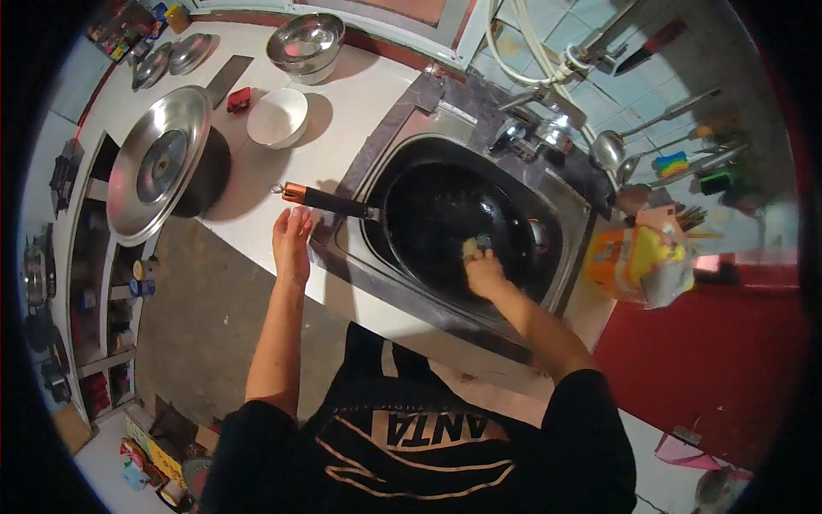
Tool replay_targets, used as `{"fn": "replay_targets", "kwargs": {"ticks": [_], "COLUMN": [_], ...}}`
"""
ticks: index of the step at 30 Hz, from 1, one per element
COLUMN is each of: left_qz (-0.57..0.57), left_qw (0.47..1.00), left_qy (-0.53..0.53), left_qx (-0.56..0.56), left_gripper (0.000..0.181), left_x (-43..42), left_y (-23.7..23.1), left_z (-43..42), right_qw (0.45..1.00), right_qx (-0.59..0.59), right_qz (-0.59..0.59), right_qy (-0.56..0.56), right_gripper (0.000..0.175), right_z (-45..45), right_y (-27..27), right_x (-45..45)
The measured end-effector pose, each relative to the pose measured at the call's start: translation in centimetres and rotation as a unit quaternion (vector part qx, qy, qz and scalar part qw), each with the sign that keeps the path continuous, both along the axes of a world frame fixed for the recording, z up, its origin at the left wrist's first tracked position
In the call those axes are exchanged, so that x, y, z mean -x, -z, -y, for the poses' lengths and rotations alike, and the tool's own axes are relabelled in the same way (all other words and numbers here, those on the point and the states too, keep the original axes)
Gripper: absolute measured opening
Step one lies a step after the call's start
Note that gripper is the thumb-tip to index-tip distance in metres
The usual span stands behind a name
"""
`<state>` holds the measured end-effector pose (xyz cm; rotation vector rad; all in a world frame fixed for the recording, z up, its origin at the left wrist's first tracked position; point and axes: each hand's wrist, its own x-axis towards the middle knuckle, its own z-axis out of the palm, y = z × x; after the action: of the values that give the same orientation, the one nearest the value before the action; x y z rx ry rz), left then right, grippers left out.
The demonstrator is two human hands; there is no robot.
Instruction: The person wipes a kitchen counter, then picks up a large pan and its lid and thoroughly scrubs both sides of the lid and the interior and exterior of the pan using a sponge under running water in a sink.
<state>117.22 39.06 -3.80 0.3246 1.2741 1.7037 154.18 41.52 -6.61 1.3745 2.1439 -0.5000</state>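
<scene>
A black wok (443, 212) sits tilted inside the stainless steel sink (347, 241), its inside wet and shiny. Its dark handle with a copper-coloured end (331, 201) reaches out over the left rim of the sink. Down in the wok, my right hand (486, 273) grips a small yellowish scrubbing sponge (471, 248) against the inner surface. My left hand (293, 243) is raised just below the handle's end, fingers extended and nothing in them. Whether its fingertips touch the handle is hard to tell.
A chrome faucet (533, 132) stands behind the sink. Left on the counter are a white bowl (278, 119), stacked steel bowls (306, 48), a cleaver (230, 80) and a pot with a large metal lid (160, 164). Ladles (608, 149) hang right, above a plastic bag (642, 257).
</scene>
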Motion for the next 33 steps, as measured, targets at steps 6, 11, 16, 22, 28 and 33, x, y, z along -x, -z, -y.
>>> {"fn": "replay_targets", "kwargs": {"ticks": [6,11,16,22,28,33], "left_qz": [0.178,0.178,0.198,0.173,0.149,0.12], "left_qw": [0.968,0.975,0.973,0.971,0.975,0.978], "left_qy": [0.148,0.104,0.098,0.149,0.152,0.164], "left_qx": [-0.101,-0.081,-0.062,-0.072,-0.063,-0.057], "left_gripper": [0.048,0.032,0.023,0.019,0.012,0.011], "left_x": [-3.0,-4.2,-4.2,-4.5,-4.0,-4.2], "left_y": [-1.2,1.0,2.4,2.2,2.3,2.7], "left_z": [-4.9,-5.0,-5.7,-6.0,-5.8,-5.9], "right_qw": [0.945,0.958,0.943,0.888,0.943,0.869], "right_qx": [-0.072,-0.213,-0.093,-0.068,-0.056,0.082], "right_qz": [-0.299,-0.189,-0.231,-0.442,-0.293,-0.477], "right_qy": [0.107,0.028,0.22,0.109,0.146,0.101], "right_gripper": [0.031,0.036,0.035,0.032,0.038,0.02], "right_z": [-4.8,-6.0,-2.1,-3.9,-4.5,-0.7], "right_y": [6.2,1.3,2.6,5.7,6.2,0.7], "right_x": [5.9,3.4,0.3,5.1,-4.2,4.5]}}
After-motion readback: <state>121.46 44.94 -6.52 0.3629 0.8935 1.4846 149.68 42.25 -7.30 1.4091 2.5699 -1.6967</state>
